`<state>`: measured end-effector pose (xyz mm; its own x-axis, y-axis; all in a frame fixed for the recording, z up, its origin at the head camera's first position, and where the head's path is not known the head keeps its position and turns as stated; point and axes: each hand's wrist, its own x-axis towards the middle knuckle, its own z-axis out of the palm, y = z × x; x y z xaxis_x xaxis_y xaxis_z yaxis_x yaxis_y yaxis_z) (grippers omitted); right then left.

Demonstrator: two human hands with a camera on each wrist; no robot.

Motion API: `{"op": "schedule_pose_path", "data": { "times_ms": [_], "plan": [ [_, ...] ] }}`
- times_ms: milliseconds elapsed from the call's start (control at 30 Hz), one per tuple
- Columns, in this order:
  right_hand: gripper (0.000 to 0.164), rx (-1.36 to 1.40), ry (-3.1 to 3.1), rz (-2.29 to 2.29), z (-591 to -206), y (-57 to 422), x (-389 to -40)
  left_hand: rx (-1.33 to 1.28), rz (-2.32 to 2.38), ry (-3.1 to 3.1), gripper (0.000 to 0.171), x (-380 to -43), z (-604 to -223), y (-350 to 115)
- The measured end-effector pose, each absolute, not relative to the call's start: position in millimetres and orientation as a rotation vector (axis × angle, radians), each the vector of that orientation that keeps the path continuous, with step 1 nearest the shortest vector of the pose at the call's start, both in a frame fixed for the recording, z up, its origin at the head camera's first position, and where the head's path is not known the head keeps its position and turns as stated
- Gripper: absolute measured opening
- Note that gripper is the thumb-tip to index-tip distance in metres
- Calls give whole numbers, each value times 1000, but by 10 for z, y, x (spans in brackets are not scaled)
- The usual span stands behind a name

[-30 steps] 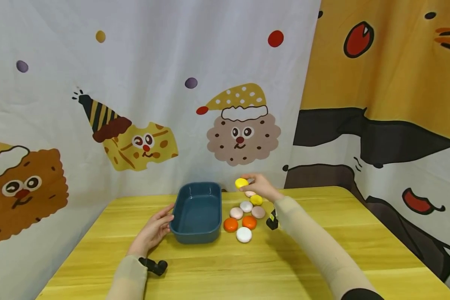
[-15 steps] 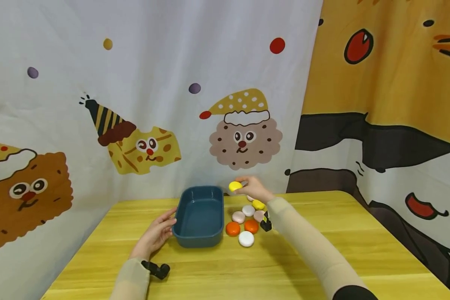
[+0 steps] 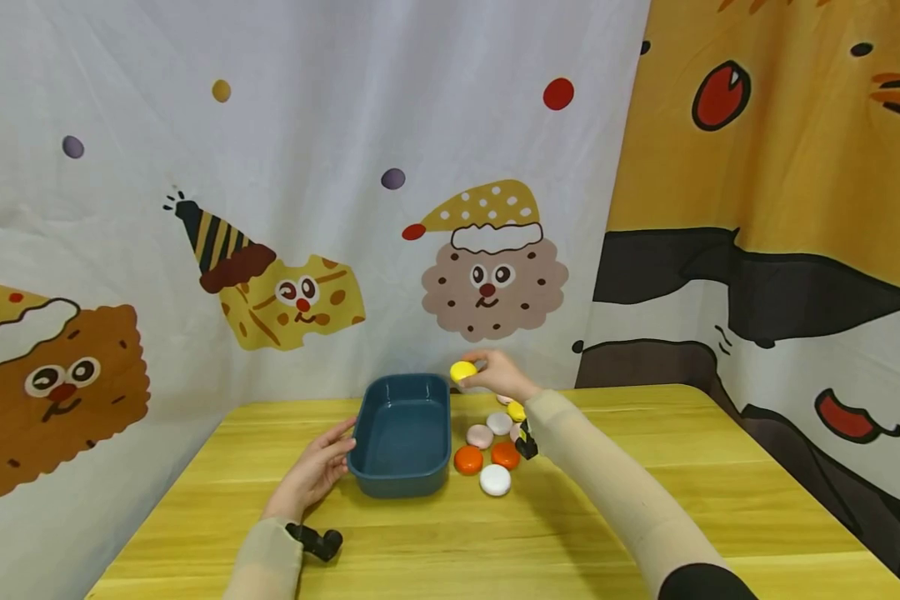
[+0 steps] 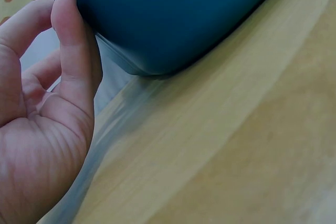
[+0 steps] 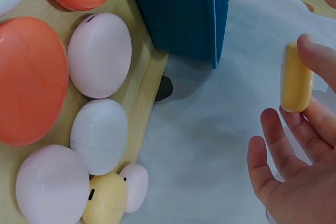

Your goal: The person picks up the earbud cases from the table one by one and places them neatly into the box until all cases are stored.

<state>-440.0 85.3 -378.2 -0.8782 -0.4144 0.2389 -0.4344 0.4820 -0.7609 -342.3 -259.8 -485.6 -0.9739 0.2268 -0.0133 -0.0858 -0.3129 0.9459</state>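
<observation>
In the head view, my right hand (image 3: 500, 374) pinches a glossy yellow disc (image 3: 462, 372) between thumb and fingers, raised just beyond the far right corner of a dark blue rectangular tray (image 3: 401, 486). Seen edge-on in the right wrist view, the yellow disc (image 5: 296, 78) has rounded sides and a thin seam; the other fingers are spread below it. My left hand (image 3: 313, 472) touches the tray's left outer side. In the left wrist view, the left thumb (image 4: 71, 51) lies against the tray wall (image 4: 173, 19) near its rim. No disc is visible inside the tray.
Right of the tray lie several similar discs on the wooden table (image 3: 420, 550): orange (image 3: 468, 460), white (image 3: 495, 480), pale pink (image 3: 480, 437) and another yellow one (image 3: 516, 411), partly behind the right wrist. A printed curtain (image 3: 307, 125) hangs close behind the table.
My right hand has carried the yellow disc leftward, from above the other discs toward the tray. The left hand stays at the tray's side. The head view has shifted slightly.
</observation>
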Motion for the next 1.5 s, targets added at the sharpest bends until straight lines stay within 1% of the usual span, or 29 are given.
{"op": "schedule_pose_path", "data": {
  "times_ms": [133,267,433,700,1133,1500],
  "plan": [
    [53,769,-2659,1473,-3802,785,-4434,209,2400,1707,64,-3424,-4849,-2596],
    [55,768,-2650,1452,-3859,706,-4472,202,2384,1725,65,-3419,-4857,-2590],
    [52,739,-2649,1445,-3892,607,-4477,164,2379,1747,64,-3422,-4868,-2592],
    [51,731,-2659,1435,-3924,510,-4477,213,2368,1734,65,-3388,-4873,-2593],
    [48,752,-2656,1373,-3918,338,-4547,199,2370,1749,65,-3411,-4848,-2591],
    [50,763,-2678,1355,-3917,177,-4568,233,2377,1709,65,-3403,-4871,-2592]
  ]
}}
